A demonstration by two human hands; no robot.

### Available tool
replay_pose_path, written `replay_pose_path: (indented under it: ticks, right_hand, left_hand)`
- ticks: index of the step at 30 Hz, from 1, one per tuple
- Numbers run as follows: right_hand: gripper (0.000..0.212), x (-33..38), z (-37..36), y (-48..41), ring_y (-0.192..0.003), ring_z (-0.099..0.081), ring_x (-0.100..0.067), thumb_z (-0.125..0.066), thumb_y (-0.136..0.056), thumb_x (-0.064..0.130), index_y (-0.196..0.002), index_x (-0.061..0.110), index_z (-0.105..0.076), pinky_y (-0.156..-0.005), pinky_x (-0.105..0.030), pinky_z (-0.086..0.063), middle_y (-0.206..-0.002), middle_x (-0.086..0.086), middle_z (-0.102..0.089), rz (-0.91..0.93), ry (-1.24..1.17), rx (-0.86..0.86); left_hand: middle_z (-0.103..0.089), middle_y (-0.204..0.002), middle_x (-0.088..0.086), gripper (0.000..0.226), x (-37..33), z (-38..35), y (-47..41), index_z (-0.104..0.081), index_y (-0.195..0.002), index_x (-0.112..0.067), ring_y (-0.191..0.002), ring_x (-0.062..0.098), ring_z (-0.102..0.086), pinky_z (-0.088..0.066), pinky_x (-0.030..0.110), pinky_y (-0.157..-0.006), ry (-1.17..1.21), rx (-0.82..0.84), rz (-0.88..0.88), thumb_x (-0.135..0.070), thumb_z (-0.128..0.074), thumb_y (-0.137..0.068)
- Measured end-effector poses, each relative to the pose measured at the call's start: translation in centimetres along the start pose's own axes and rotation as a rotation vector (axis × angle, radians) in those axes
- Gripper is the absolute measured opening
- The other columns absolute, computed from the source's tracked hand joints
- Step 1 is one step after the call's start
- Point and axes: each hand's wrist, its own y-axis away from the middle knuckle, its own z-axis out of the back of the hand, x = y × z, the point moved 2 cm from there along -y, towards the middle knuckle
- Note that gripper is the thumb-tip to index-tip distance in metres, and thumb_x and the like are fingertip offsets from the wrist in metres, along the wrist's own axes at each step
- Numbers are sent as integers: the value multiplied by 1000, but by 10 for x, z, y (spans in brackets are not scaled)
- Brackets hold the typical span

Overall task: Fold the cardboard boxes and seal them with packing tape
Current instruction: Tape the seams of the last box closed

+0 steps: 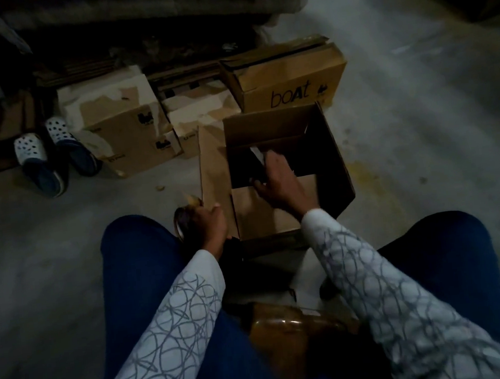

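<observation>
An open box [267, 130] stands on the floor [417, 114] just ahead of the seated person's knees, its mouth facing up. Its left flap [213, 162] stands upright, its right flap leans outward, and its near flap [260, 212] is folded inward and down over the dark inside. The right hand [278, 180] reaches into the box over that near flap. Its palm faces down and its fingers are stretched fairly straight, with the thumb at the flap's far edge. The fingertips sit close to a pale strip [256, 152] inside the box, but it is too dark to tell if they touch it. The left hand [212, 223] is well apart from the right, outside the box at its near left corner and just beside the left knee. Its fingers are curled around a tape roll [182, 222], of which only the dark rim and a brown edge show. Both arms wear white sleeves with a grey looped pattern, and the legs are in blue trousers. A glossy brown thing [279, 332] lies between the thighs, too dim to name. Behind the open box sits a closed box printed "boAt" [287, 77], its end almost touching the open box's far wall. To the left of that are more boxes [115, 116], stacked and torn pale on top, with flat cardboard behind them. Further left a pair of shoes [43, 156] with white dotted tops lies on the floor. The whole scene is dark and soft.
</observation>
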Motion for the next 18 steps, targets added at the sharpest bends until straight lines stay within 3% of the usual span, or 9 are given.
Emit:
replay_pose_path:
  ticks: [3, 4, 7, 9, 11, 14, 16, 18]
  right_hand:
    - [52, 6, 9, -63, -117, -47, -48, -71, -85, 21, -121, -9, -47, -96, -52, -45, -120, -29, -50, 44, 123, 48]
    - [48, 8, 12, -82, -128, -40, -50, -63, -91, 22, -123, -8, -44, -101, -59, -41, -130, -31, -46, 36, 149, 48]
    - [35, 0, 25, -122, -152, 2, -34, -29, -104, 16, -134, 1, -36, -114, -71, -7, -163, -15, -13, -123, 215, 36]
    - [41, -12, 32, -131, -153, 8, -29, -25, -104, 14, -142, 2, -30, -110, -76, 4, -165, -9, -8, -176, 228, 59]
    - [42, -29, 35, -124, -151, -10, -29, -37, -103, 23, -139, 1, -32, -107, -79, 3, -154, -13, -27, -212, 194, 120]
    - [49, -44, 30, -96, -127, -45, -30, -56, -97, 38, -128, 4, -41, -109, -74, -11, -127, -16, -49, -199, 242, 151]
    - [55, -54, 13, -68, -118, -53, -34, -57, -95, 46, -127, 4, -43, -110, -62, -21, -122, -17, -55, -179, 294, 179]
    - [57, -65, -9, -37, -119, -54, -34, -52, -96, 54, -125, 5, -42, -111, -56, -26, -124, -18, -56, -204, 240, 250]
  left_hand:
    - [-59, -119, 15, 35, 1, 0, -3, -53, -120, 2, -105, 41, -62, -56, 56, -84, 26, 3, 18, -24, -52, -97]
    - [-59, -123, 18, 40, 2, -1, -5, -53, -125, 4, -107, 42, -61, -54, 57, -88, 30, 15, 30, -25, -52, -97]
    - [-54, -135, 19, 54, 5, -4, -9, -42, -143, 0, -113, 42, -59, -52, 58, -93, 36, 38, 36, -28, -50, -97]
    - [-55, -132, 18, 50, 6, -6, -11, -42, -142, -1, -110, 40, -60, -53, 55, -90, 53, 51, 22, -26, -49, -98]
    - [-52, -137, 18, 53, 7, -8, -12, -38, -145, -1, -116, 40, -56, -51, 55, -95, 37, 41, 13, -27, -47, -100]
    - [-37, -153, 16, 75, 16, -18, -23, -19, -155, -9, -128, 45, -48, -46, 61, -99, 35, 52, 30, -42, -42, -93]
    - [-28, -159, 13, 82, 16, -21, -26, -9, -158, -13, -131, 45, -45, -44, 61, -101, 36, 67, 37, -46, -39, -89]
    - [-24, -160, 14, 75, 6, -15, -13, -7, -157, -8, -137, 42, -39, -37, 55, -110, -20, 75, 9, -37, -42, -97]
